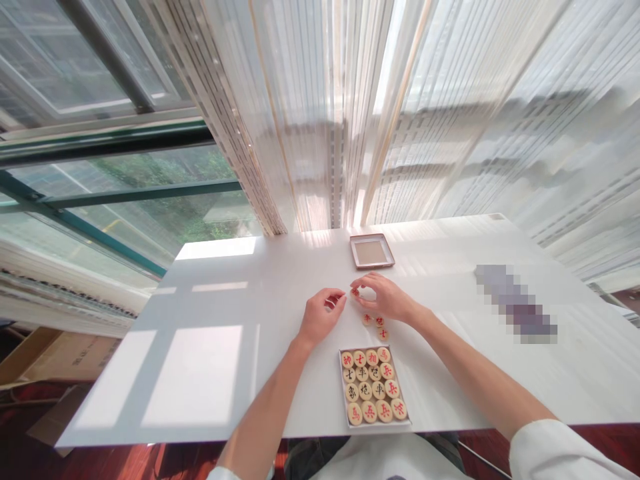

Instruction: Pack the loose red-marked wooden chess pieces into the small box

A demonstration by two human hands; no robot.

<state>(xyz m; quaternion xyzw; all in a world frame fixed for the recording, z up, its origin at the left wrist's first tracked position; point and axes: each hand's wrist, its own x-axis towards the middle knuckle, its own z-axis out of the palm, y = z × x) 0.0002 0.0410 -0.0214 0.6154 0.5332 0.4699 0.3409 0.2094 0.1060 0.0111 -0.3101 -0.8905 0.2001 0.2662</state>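
My right hand (385, 297) pinches a xiangqi piece (355, 292) with red marking between thumb and fingers, just above the white table. Facing it, my left hand (324, 315) is closed with curled fingers; whatever is inside, if anything, is hidden. Below my right hand lie loose round pieces with red characters, among them one piece (367, 319) and another piece (383, 334). Nearer to me an open box (344, 393) holds rows of wooden pieces, some marked red and some black. The upturned box lid (372, 253) lies beyond my hands.
The white table (280, 267) reaches the curtains (320, 167) at the back. A pixelated, blurred-out item (515, 303) lies on its right side. Windows (150, 180) stand at the left, with a cardboard box (65, 357) below on the floor.
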